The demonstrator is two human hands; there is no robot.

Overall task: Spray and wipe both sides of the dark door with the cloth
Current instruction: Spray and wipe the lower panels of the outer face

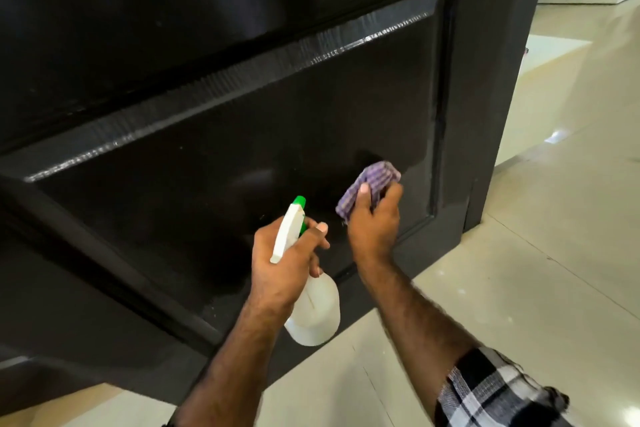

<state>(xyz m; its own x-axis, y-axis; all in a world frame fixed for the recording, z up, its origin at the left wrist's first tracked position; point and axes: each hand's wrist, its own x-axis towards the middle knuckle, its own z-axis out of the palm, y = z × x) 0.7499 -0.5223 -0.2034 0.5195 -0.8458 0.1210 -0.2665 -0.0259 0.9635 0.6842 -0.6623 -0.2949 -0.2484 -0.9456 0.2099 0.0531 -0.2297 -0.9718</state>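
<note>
Glossy cream floor tiles (540, 253) below; the dark panelled door (242, 114) fills the view. The right hand (375, 218) presses a bunched purple checked cloth (369, 185) against its lower panel, while the left hand (287, 263) grips a white, green-nozzled plastic spray bottle (311, 305). Overlapping strokes into the corners look best.

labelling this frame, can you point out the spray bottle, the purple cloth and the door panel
spray bottle (316, 312), head view, on its translucent white body below the left hand
purple cloth (372, 180), head view, on the bunched checked fabric above the right fingers
door panel (242, 135), head view, on the recessed dark face
</note>
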